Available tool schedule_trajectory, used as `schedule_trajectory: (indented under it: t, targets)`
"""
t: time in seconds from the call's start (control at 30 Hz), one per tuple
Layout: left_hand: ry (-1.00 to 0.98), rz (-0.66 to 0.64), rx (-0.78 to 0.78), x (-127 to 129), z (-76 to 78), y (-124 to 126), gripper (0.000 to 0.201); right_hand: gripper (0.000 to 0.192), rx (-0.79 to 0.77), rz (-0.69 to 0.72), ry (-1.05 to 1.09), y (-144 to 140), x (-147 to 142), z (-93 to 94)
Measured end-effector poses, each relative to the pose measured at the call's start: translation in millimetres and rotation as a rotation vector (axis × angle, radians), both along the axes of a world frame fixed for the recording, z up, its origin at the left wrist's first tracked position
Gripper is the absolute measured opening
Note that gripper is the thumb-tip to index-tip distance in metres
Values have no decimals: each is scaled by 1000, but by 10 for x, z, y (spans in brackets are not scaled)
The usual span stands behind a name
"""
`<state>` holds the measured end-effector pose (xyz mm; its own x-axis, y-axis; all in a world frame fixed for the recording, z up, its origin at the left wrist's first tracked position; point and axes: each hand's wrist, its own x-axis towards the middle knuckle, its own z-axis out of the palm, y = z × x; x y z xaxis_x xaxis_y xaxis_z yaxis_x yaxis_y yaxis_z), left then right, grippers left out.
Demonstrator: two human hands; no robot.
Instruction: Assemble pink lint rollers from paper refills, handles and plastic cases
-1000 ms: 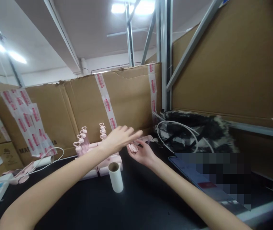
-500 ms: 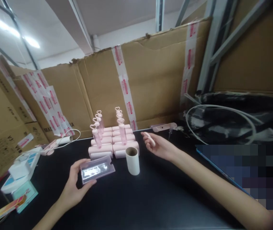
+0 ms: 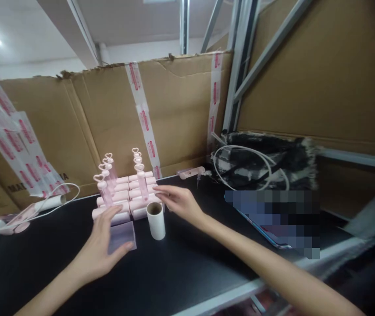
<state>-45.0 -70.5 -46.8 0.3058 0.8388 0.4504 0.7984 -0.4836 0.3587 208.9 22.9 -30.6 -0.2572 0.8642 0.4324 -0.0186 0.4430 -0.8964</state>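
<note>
cardboard panel (image 3: 108, 114): apparently "MAD…IA", part covered | tape (image 3: 145, 122): red print, unreadable

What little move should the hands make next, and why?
Maybe lift the right hand a bit before bringing it towards the left hand, which holds a clear box. The white tube stands upright between the hands, so a low sideways move might knock it over.

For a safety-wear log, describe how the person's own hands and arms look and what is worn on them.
The bare left hand and bare right hand have slender fingers and wear no gloves; no rings can be made out. The left forearm and right forearm are uncovered as far as they show: no sleeve, watch or bracelet. Fingernail details are too small to judge.
</note>
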Motion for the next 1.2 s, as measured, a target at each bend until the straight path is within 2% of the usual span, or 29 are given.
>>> schedule_trajectory:
  t: [0.1,0.17,0.23,0.33,0.5,0.6,0.7,0.83,0.93,1.03,1.1,1.2]
  targets:
    - [-45,-2,-55,398,126,182,76,27,493,-41,-393,-134,15,-1]
    - [-87,-19,-93,570,169,325,77,35,708,-20,-573,-181,24,-16]
    - [-188,-73,-194,643,181,435,75,40,799,48,-650,-198,25,-30]
    - [-361,-137,-336,637,165,489,79,44,824,125,-676,-198,25,-17]
    - [-364,-190,-350,586,172,454,73,43,875,168,-828,-182,64,79]
    - [-340,-215,-352,573,207,460,68,41,828,193,-837,-164,72,83]
    - [-344,-211,-367,557,229,461,69,42,734,231,-681,-157,39,22]
    - [-287,-199,-330,575,234,461,83,39,596,254,-513,-180,-40,-75]
    - [-334,-255,-302,653,265,504,111,35,280,311,-366,-195,-94,-130]
    - [-364,-348,-343,746,346,549,115,38,-25,358,-119,-191,-111,-128]
    - [-285,-376,-313,784,408,552,105,32,-68,267,75,-176,-87,-73]
    - [-44,-368,-214,818,452,532,87,21,-60,-2,381,-121,-13,45]
